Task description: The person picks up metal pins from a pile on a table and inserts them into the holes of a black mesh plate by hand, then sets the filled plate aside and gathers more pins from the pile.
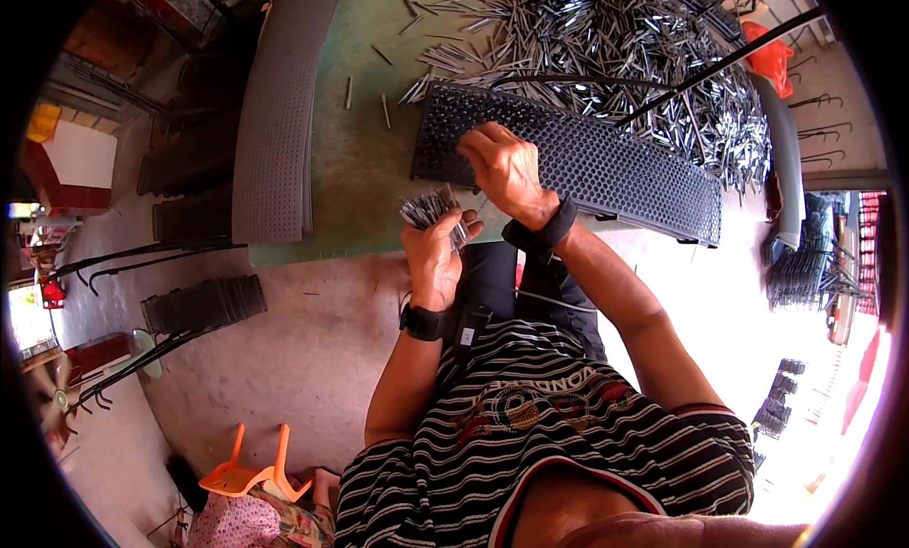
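Observation:
My left hand [434, 269] is closed round a bunch of short, slim metal rods [428, 207] at the table's near edge. Their ends stick up past the thumb. Over the left part of a long black rack [606, 160], full of round holes, is my right hand [509, 177], its fingers bent and pressed together. Whatever they may pinch is hidden. The rack lies slanted across the green table [365, 184]. Behind it spreads a big loose heap of similar metal rods [587, 37], with a few stray rods [385, 111] left of the rack.
Grey perforated panels [275, 122] lie stacked along the table's left side. A thin dark bar [720, 67] slants over the heap. An orange bag [769, 56] hangs at the far right. Lower left, a person in patterned clothing [237, 520] is beside an orange plastic chair [237, 474].

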{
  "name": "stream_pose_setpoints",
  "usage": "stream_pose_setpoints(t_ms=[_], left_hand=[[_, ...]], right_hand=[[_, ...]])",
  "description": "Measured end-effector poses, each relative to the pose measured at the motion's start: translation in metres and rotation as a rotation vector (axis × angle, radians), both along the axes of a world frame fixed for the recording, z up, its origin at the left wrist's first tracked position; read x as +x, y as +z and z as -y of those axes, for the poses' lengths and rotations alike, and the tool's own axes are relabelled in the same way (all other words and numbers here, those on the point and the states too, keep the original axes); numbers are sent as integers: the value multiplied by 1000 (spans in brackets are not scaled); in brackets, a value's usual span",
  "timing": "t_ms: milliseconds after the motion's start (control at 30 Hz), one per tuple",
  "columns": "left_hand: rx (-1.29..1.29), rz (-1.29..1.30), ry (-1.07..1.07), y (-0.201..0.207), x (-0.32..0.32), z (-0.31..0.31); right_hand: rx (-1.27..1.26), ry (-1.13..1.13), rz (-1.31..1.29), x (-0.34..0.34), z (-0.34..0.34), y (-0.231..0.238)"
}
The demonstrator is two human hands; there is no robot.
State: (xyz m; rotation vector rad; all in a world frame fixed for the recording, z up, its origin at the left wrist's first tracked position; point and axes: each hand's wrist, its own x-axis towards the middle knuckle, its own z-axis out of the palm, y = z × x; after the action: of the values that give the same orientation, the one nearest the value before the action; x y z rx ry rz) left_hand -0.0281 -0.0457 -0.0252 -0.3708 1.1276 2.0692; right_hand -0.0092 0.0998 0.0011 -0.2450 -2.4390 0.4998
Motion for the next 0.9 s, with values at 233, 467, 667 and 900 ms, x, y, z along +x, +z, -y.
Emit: stream_pose_setpoints(t_ms=[233, 467, 667, 900], left_hand=[[4, 0, -22, 6, 0, -1], [15, -23, -34, 12, 3, -8], [4, -52, -1, 7, 1, -4], [-9, -47, 14, 6, -1, -2]], right_hand=[[-261, -53, 268, 12, 7, 19], [-746, -28, 134, 19, 4, 15], [-712, -66, -176, 5, 16, 11], [-297, 27, -80, 5, 8, -9]])
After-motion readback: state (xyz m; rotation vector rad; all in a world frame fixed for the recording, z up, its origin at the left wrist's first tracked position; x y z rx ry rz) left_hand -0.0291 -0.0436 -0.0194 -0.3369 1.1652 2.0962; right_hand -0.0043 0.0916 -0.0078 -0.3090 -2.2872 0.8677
